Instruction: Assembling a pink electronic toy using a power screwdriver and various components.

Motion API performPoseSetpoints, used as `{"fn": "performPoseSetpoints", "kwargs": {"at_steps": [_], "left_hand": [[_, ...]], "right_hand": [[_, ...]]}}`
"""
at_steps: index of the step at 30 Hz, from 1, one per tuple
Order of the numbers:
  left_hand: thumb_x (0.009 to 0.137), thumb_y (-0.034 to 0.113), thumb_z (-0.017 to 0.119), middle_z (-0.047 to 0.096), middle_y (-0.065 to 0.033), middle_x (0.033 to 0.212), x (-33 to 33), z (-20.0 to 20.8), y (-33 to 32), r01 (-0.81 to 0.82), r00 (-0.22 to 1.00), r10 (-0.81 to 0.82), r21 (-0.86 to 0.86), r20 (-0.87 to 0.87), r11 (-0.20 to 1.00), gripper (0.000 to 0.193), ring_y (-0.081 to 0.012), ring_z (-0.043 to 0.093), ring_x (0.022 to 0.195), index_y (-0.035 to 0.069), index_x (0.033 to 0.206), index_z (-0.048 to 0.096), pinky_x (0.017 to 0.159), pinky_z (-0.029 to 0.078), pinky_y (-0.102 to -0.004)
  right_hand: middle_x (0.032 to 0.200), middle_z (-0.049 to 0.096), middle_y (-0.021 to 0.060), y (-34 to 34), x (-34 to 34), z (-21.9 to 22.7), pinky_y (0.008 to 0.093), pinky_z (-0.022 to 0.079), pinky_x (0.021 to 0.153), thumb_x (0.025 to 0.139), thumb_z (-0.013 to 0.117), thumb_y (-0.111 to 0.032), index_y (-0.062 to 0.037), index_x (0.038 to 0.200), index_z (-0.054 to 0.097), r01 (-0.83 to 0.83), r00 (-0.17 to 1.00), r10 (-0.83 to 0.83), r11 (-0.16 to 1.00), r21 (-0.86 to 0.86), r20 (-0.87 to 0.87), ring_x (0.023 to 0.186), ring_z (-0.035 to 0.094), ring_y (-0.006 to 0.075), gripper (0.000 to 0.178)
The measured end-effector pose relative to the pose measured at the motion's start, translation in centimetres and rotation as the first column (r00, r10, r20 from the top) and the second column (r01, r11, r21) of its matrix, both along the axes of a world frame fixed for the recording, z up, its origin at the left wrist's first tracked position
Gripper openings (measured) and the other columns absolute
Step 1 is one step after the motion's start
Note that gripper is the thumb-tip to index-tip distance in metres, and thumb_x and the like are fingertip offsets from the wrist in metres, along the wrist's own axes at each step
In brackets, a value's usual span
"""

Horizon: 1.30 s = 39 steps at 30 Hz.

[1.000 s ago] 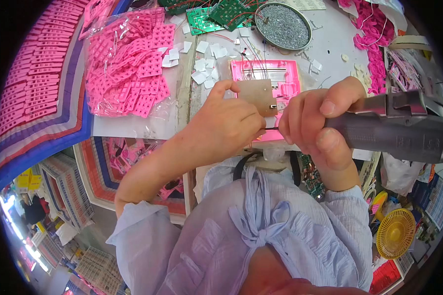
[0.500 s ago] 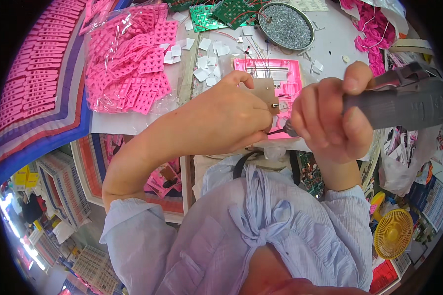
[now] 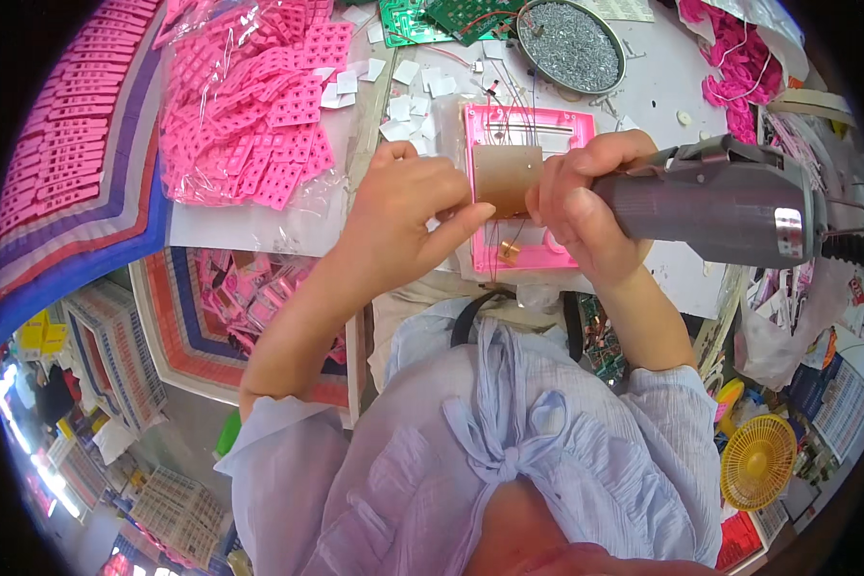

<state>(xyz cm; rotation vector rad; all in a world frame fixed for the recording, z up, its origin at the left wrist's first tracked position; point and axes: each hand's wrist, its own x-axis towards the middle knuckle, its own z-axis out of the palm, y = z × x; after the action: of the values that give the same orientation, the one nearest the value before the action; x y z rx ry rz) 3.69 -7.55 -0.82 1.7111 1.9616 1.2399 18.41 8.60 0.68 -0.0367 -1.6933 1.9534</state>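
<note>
A pink plastic casing [image 3: 586, 125] lies in front of me, with a brown circuit board [image 3: 507, 178] over its middle and thin wires at both ends. A small brass-coloured part [image 3: 510, 252] shows in its near end. My left hand [image 3: 408, 211] is at the board's left side, its fingers loosely bent. The thumb points right, over the board's near left corner, apart from the fingers, with nothing visible between them. My right hand [image 3: 600, 206] grips a dark grey electric screwdriver [image 3: 710, 204] held level, its body toward the right. My fingers hide the screwdriver's tip at the board's right edge.
A round tin of small screws [image 3: 571, 48] stands at the back, beside green circuit boards [image 3: 413, 21]. White square pieces [image 3: 405, 73] lie scattered left of the casing. A clear bag of pink keypads [image 3: 250, 106] is farther left. Below the table edge, a tray [image 3: 154, 317] contains pink parts.
My left hand has drawn back left and its thumb has come away from the fingers. The screwdriver has moved left and its tip has left the casing's near end, uncovering the brass-coloured part.
</note>
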Motion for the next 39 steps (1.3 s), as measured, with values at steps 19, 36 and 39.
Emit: {"fn": "performPoseSetpoints", "kwargs": {"at_steps": [19,36,39], "left_hand": [[0.068,-0.005,0.080,0.072,-0.0088,0.101,4.1,-1.4,1.1,-0.035,0.987,-0.022,0.351,0.158,0.936,0.028,-0.0247,0.067,0.085,0.009,0.081,0.060,0.072,0.047,-0.0344],[0.066,0.001,0.081,0.065,-0.0051,0.086,4.1,-1.0,1.1,0.071,0.997,-0.069,0.293,-0.017,0.953,0.033,-0.0260,0.061,0.071,0.010,0.082,0.054,0.069,0.045,-0.0374],[0.071,0.006,0.078,0.062,-0.0064,0.085,4.4,-0.7,0.8,0.089,0.995,-0.095,0.244,0.017,0.966,0.026,-0.0285,0.060,0.074,0.008,0.081,0.055,0.071,0.046,-0.0395]], "right_hand": [[0.064,0.046,-0.0028,0.9,0.0,5.0,0.0283,0.042,0.054,0.098,0.058,-0.020,-0.0143,0.121,0.047,-0.240,0.950,0.203,0.960,-0.141,-0.236,0.058,0.043,0.0108,0.026],[0.060,0.046,-0.0014,-1.4,0.6,5.0,0.0297,0.040,0.050,0.094,0.065,-0.018,-0.0124,0.111,0.045,-0.055,0.997,0.047,0.989,-0.139,-0.060,0.052,0.044,0.0119,0.028],[0.063,0.051,0.0033,-1.3,0.6,4.8,0.0309,0.047,0.053,0.091,0.063,-0.007,-0.0043,0.112,0.043,-0.096,0.993,0.077,0.973,-0.210,-0.095,0.054,0.050,0.0126,0.029]]}}
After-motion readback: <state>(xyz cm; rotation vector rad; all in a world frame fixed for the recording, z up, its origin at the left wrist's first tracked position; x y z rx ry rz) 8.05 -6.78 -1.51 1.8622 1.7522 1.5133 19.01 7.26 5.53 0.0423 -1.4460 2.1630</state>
